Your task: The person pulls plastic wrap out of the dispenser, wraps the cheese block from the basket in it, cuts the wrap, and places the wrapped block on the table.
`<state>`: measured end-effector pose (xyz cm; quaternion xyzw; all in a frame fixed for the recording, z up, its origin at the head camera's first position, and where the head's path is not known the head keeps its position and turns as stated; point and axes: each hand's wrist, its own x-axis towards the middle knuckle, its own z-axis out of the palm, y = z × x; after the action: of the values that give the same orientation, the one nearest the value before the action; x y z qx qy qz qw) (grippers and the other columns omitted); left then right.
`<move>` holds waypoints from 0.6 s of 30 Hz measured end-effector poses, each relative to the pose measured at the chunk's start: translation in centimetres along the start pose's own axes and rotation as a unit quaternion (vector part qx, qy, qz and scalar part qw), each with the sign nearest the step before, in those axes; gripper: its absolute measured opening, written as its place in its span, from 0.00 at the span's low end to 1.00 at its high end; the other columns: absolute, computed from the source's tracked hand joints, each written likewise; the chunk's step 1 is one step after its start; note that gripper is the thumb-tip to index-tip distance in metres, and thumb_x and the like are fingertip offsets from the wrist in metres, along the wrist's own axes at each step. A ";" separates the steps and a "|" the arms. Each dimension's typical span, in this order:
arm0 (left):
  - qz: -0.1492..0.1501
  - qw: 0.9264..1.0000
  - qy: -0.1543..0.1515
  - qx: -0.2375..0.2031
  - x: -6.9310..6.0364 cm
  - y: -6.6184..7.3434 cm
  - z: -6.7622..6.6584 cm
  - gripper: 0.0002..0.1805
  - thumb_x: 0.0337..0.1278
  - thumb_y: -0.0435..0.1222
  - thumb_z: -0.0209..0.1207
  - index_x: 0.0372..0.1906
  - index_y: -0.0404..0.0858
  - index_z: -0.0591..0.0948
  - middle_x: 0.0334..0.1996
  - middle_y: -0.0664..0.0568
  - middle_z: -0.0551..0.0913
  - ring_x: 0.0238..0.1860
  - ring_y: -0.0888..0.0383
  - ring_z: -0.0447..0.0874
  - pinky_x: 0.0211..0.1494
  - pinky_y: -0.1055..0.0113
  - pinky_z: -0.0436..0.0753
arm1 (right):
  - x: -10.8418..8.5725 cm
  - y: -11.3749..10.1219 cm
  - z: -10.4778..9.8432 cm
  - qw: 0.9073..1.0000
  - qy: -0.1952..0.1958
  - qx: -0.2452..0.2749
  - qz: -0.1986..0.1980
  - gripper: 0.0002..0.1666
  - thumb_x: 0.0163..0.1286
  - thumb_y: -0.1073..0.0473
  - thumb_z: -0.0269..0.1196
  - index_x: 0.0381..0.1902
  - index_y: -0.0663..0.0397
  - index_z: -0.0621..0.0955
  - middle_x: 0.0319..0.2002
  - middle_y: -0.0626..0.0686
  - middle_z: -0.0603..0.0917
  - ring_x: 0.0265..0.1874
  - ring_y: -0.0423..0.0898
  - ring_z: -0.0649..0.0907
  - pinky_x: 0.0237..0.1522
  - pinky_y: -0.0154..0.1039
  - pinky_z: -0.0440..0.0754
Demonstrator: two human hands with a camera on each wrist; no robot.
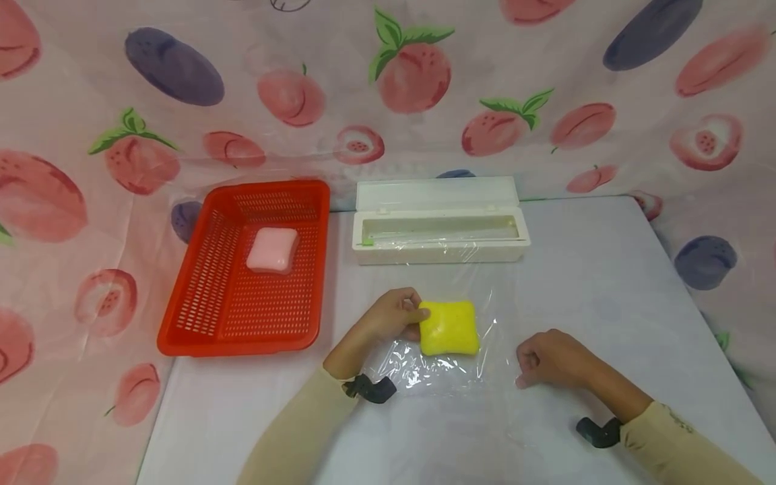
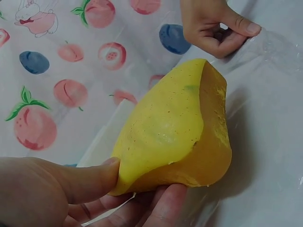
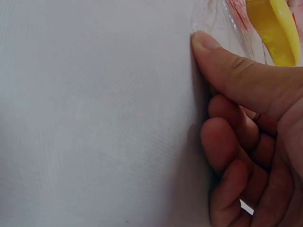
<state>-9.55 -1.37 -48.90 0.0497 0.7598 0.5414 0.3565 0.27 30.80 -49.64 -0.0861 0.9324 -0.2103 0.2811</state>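
Note:
My left hand [image 1: 394, 315] grips the left edge of a yellow pillow-shaped block [image 1: 449, 328], thumb on top and fingers underneath. In the left wrist view the block [image 2: 163, 127] is tilted, its smooth face speckled and its side rougher. Beneath it a sheet of clear cling film [image 1: 418, 377] lies spread on the table. To the right, my right hand [image 1: 554, 360] has its fingers curled and pinches the film's edge between thumb and forefinger; the right wrist view shows that thumb [image 3: 227, 71] against the film. Behind the block stands a white cling film dispenser [image 1: 439, 254] with its lid raised.
A red plastic basket [image 1: 273, 342] stands at the left, with a pink pillow-shaped block [image 1: 273, 250] inside. The table [image 1: 594, 269] is covered in white. A fruit-patterned curtain [image 1: 339, 60] hangs behind it and along the sides.

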 end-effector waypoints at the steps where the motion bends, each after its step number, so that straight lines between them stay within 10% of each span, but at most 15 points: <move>1: 0.000 1.000 0.004 0.003 -0.1 0.0 0.0 0.07 0.67 0.36 0.64 0.41 0.37 0.78 0.33 0.46 0.86 0.29 0.50 0.90 0.39 0.63 0.89 | 0.0 0.0 0.0 1.000 0.001 -0.001 -0.001 0.20 0.50 0.47 0.80 0.19 0.38 0.77 0.17 0.41 0.74 0.23 0.40 0.73 0.26 0.34 0.69; 18: -0.013 1.000 0.006 0.004 -0.2 -0.9 0.7 0.07 0.67 0.35 0.63 0.42 0.37 0.77 0.33 0.45 0.85 0.29 0.50 0.90 0.39 0.61 0.90 | 0.0 -0.1 0.0 1.000 0.005 -0.007 -0.013 0.20 0.50 0.47 0.80 0.18 0.38 0.77 0.17 0.40 0.74 0.23 0.40 0.73 0.26 0.35 0.69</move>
<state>-8.66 -1.26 -49.73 0.0377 0.7650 0.5336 0.3586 0.31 30.70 -49.62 -0.0988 0.9340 -0.2077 0.2733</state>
